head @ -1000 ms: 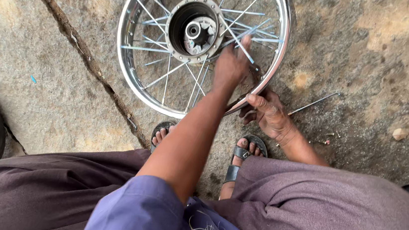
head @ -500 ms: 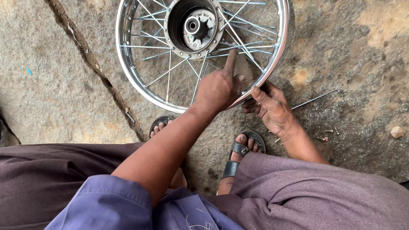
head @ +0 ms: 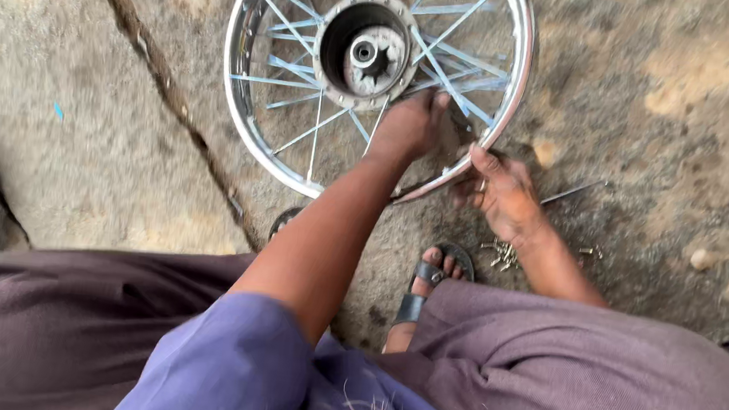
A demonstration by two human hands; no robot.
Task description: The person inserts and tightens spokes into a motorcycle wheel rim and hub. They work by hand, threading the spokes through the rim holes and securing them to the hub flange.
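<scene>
While the earlier head shot had the left hand (head: 409,127) lower down by the rim, it's now reached further in among the spokes (head: 451,48), fingers curled around one just right of the hub (head: 368,51). The view has also dipped a bit, so the wheel's top is cut off. Right hand (head: 501,190) hasn't really shifted: its grip pinches the rim (head: 519,77) at the lower right edge, thumb on top.

That spoked wheel (head: 251,136) lies flat on the cracked concrete floor (head: 88,116), toward its far edge. Shiny chrome rim, thin bluish-silver spokes crossing to a dull grey hub with a star-shaped hole. A loose spoke (head: 572,192) and small nipples (head: 500,252) lie beside the right wrist, a sandalled foot (head: 429,278) just below.
</scene>
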